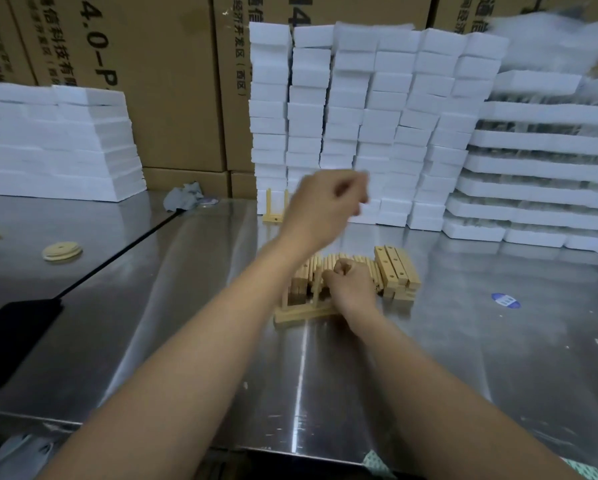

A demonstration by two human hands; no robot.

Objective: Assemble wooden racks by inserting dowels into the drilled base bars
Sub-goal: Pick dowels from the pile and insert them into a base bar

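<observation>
**Rack half-built mid-table, both hands curled**

Writing: the brown cardboard cartons (173, 81) behind carry a large "4.0-P" and vertical Chinese print, including "(西区)". The blue round sticker (505, 301) on the table has print too small to read.

Materials: brushed steel table (463, 341), reflective, with a seam running toward the camera. White foam blocks (359, 116) are stacked in columns at the back, and flatter foam slabs (55, 140) sit on the left. All rack parts are pale bare wood.

Task parts: the base bar (304, 315) lies flat at table centre with two upright dowels (285, 296) in it. The loose dowel pile (346, 263) is just behind it. The drilled bars (396, 268), square-section with holes showing, are stacked at the pile's right end. A finished rack (275, 206) stands against the foam.

Hands: the left hand (325, 206) is raised above the pile with fingers curled. It is motion-blurred, so I can't tell if it holds anything. The right hand (349, 289) is low at the base bar's right end, in a tight fist against the nearer upright dowel. What it grips is hidden.

Also on the table: a round wooden disc (62, 251) and a grey rag (185, 199) on the left.
</observation>
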